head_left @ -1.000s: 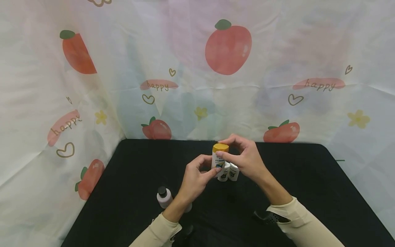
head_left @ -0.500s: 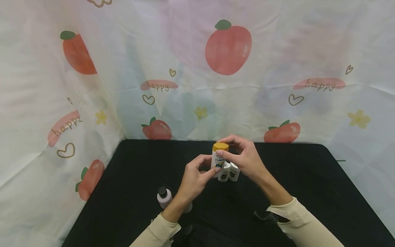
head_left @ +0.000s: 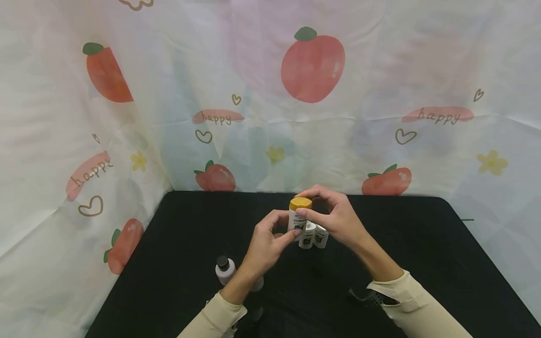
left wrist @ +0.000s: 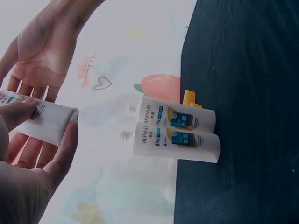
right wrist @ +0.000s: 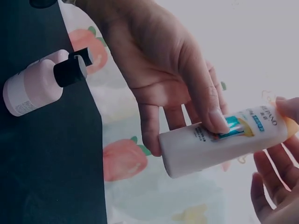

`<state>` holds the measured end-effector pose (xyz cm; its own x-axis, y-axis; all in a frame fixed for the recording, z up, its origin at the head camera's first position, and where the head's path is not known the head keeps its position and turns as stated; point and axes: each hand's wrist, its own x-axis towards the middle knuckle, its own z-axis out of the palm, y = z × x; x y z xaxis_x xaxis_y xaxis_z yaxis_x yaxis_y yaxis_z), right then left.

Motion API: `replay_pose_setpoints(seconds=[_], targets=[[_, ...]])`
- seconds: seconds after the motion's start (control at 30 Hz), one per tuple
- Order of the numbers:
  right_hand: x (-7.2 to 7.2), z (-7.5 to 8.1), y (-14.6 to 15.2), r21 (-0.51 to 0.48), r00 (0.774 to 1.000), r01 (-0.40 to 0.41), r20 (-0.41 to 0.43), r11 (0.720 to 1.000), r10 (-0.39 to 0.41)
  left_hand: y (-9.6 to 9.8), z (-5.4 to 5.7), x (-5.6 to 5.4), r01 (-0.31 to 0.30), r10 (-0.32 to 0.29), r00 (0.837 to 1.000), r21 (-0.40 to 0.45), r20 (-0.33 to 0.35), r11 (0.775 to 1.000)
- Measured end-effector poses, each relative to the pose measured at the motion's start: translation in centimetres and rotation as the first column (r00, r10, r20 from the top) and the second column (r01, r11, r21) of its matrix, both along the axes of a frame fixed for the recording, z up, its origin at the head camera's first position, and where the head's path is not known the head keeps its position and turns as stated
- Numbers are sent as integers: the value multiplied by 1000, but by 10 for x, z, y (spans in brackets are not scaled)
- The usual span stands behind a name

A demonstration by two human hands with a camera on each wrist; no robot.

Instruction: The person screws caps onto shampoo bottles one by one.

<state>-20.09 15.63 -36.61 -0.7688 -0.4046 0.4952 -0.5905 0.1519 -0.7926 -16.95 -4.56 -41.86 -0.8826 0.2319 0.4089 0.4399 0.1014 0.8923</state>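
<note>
A white shampoo-style bottle [head_left: 297, 218] with a yellow cap [head_left: 300, 203] is held up off the table between both hands. My left hand [head_left: 267, 240] grips the lower body, its thumb across the label, as the right wrist view shows. My right hand [head_left: 338, 215] pinches the cap end with thumb and fingers. Behind the held bottle stand two white bottles [left wrist: 175, 144] side by side, their narrow necks uncapped in the left wrist view. A loose yellow cap [left wrist: 189, 98] shows just behind them.
A pink bottle [head_left: 225, 271] with a black cap stands left of my left forearm; a second one [right wrist: 60, 57] appears beside it in the right wrist view. The black table [head_left: 198, 220] meets a fruit-print cloth [head_left: 258, 70] at its back and sides.
The held bottle and its yellow cap have shifted very slightly left, and the right fingertips moved with them. Both hands keep their hold, and the standing bottles stay put.
</note>
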Motion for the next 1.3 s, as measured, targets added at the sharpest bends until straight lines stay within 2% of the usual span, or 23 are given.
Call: replay_pose_setpoints(seconds=[0.27,0.47,0.93,1.1,1.3], targets=[[0,2,4,19,999,-51,-11,999,51,-7,1,-2,58,-57,995,-11,78,998],[-1,2,8,43,993,-116,-17,992,117,-12,0,-4,102,-97,992,-66,79,993],[0,2,10,58,989,-147,-28,988,148,-17,4,-4,164,-151,979,-88,136,983],[0,2,11,71,990,-133,-28,988,136,-18,4,-5,157,-146,981,-87,125,984],[2,0,8,110,996,-74,-33,991,78,-16,10,-5,89,-79,992,-107,97,990]])
